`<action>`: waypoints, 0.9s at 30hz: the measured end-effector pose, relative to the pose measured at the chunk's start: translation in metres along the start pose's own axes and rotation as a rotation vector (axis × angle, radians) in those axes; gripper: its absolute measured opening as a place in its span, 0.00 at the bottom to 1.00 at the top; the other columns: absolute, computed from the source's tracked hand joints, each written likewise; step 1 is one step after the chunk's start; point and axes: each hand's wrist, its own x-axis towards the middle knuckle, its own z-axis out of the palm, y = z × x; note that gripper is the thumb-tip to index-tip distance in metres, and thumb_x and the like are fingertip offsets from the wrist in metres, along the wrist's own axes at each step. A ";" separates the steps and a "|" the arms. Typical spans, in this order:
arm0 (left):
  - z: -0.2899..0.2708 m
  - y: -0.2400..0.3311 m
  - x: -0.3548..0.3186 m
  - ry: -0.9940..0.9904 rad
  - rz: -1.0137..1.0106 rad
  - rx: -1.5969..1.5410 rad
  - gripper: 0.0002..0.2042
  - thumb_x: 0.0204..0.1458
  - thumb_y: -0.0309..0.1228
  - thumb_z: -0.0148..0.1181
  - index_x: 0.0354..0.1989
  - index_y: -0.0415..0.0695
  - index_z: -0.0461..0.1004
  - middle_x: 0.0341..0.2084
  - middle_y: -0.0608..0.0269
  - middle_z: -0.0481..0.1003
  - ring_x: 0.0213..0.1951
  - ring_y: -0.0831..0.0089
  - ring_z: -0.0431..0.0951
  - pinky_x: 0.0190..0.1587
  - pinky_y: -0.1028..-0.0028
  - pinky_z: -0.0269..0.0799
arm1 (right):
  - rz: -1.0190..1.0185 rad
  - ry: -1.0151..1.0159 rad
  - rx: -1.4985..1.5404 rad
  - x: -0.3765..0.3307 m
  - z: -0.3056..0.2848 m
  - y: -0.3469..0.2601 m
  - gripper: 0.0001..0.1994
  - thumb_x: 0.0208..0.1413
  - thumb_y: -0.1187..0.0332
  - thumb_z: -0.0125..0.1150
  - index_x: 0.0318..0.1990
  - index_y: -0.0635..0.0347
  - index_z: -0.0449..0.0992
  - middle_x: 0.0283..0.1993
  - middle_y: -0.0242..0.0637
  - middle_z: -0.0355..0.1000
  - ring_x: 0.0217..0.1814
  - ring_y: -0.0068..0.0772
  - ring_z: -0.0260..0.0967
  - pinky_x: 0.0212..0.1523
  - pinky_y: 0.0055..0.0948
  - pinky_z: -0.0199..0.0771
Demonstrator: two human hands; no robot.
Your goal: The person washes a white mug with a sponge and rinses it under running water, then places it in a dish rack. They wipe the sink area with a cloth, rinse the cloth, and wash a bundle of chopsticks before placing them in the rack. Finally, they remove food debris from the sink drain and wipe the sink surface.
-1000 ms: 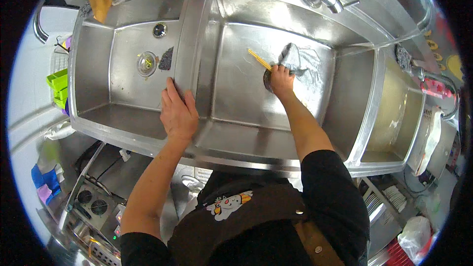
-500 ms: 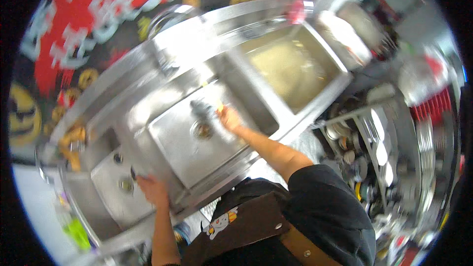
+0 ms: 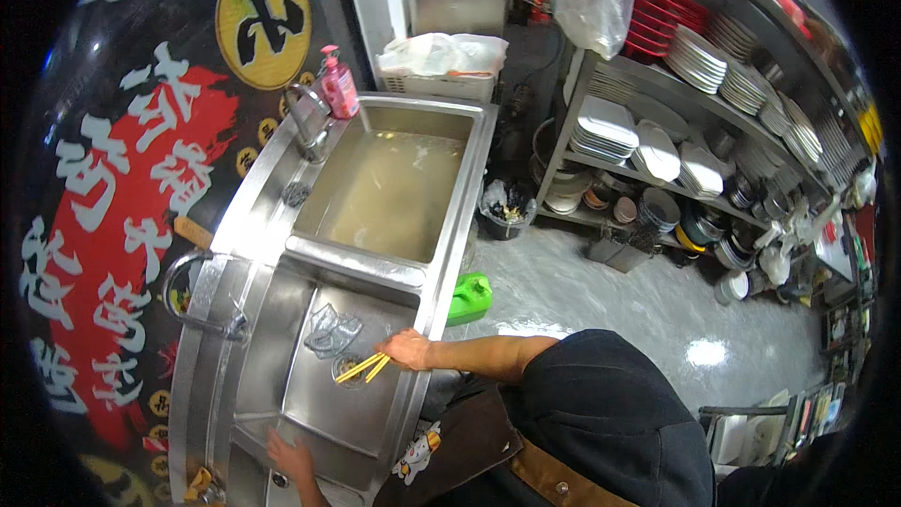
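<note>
Yellow chopsticks [image 3: 362,369] jut left from your right hand [image 3: 405,350], curled around them, over the drain [image 3: 347,365]; your left hand [image 3: 291,458] looks loosely open.

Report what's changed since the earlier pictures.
The view swung right, toward the murky-water basin. The right hand drew back toward the sink's front rim, yellow chopsticks now spread over the drain. Unchanged: chopsticks held, crumpled clear plastic beside the drain.

A green jug [image 3: 471,299] sits on the grey floor [image 3: 587,308]
</note>
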 end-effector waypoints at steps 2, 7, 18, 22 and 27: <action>-0.019 0.038 0.049 -0.034 0.048 -0.406 0.33 0.45 0.26 0.60 0.63 0.37 0.58 0.50 0.44 0.71 0.51 0.49 0.70 0.56 0.58 0.64 | -0.084 0.097 -0.069 0.000 0.003 0.034 0.11 0.52 0.70 0.52 0.43 0.58 0.68 0.35 0.48 0.73 0.44 0.55 0.71 0.43 0.48 0.72; -0.074 0.170 0.158 -0.082 0.203 -0.652 0.22 0.54 0.33 0.56 0.57 0.37 0.68 0.53 0.47 0.72 0.54 0.57 0.73 0.56 0.66 0.66 | -0.018 0.188 -0.004 -0.007 0.010 0.080 0.08 0.53 0.70 0.50 0.40 0.57 0.69 0.34 0.50 0.73 0.39 0.57 0.72 0.39 0.49 0.73; -0.128 0.216 0.321 -0.032 -0.296 -1.865 0.27 0.47 0.42 0.66 0.55 0.50 0.66 0.55 0.64 0.64 0.56 0.68 0.61 0.59 0.57 0.53 | -0.191 0.196 -0.151 -0.021 -0.024 0.040 0.08 0.50 0.72 0.51 0.38 0.61 0.66 0.32 0.47 0.73 0.39 0.47 0.71 0.46 0.39 0.65; -0.136 0.212 0.344 -0.133 -0.320 -2.167 0.12 0.51 0.45 0.64 0.34 0.53 0.71 0.34 0.72 0.73 0.42 0.74 0.71 0.52 0.61 0.60 | -0.168 0.057 -0.187 -0.017 -0.031 0.040 0.07 0.54 0.71 0.47 0.40 0.59 0.66 0.38 0.44 0.76 0.44 0.44 0.74 0.50 0.40 0.64; -0.126 0.209 0.292 -0.016 -0.320 -2.063 0.16 0.54 0.37 0.63 0.22 0.48 0.63 0.16 0.69 0.62 0.24 0.71 0.69 0.33 0.70 0.68 | -0.189 0.022 -0.211 -0.011 -0.031 0.043 0.09 0.52 0.67 0.52 0.40 0.58 0.66 0.32 0.41 0.74 0.37 0.43 0.73 0.44 0.38 0.62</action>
